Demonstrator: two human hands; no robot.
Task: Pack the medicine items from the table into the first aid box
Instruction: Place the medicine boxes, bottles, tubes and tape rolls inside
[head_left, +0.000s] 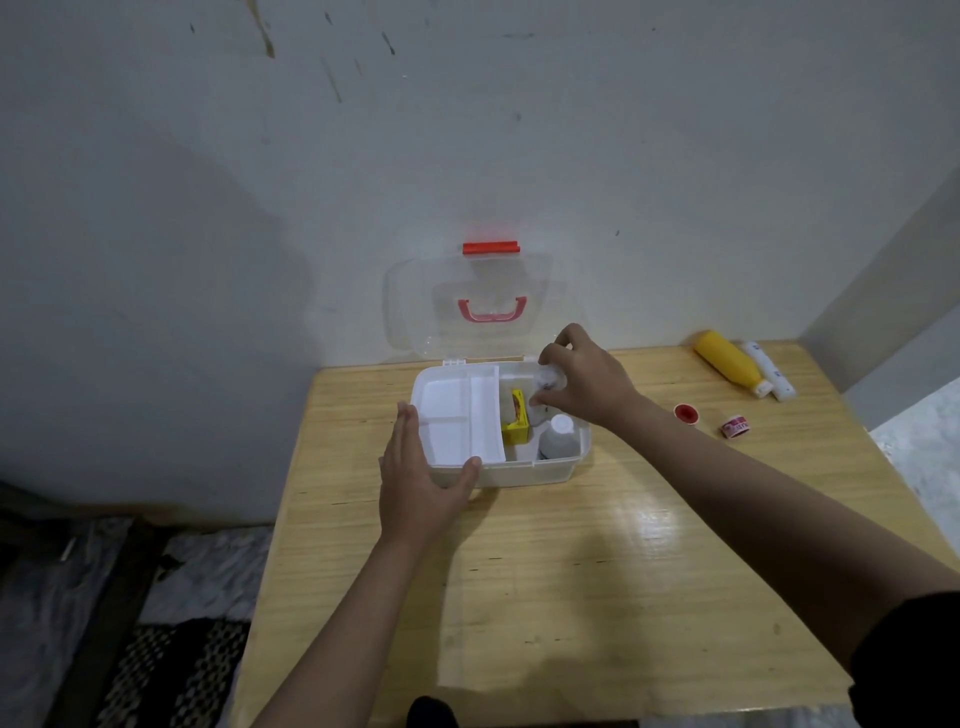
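Note:
The first aid box (519, 473) is translucent white and stands open on the wooden table, its clear lid (467, 291) leaning on the wall. A white tray (457, 415) fills its left half. In the right half sit a yellow packet (517, 423) and a white bottle (558, 441). My right hand (587, 379) is over the box's back right corner, fingers closed on a small white container (550, 378). My left hand (421, 478) presses flat against the box's front left corner. On the table to the right lie a yellow bottle (730, 361), a white tube (769, 369), a red-capped jar (687, 414) and a tape roll (735, 428).
The table (571, 597) is pushed into a corner, with walls behind and to the right. Its left edge drops to a dark floor with patterned cloth (171, 670).

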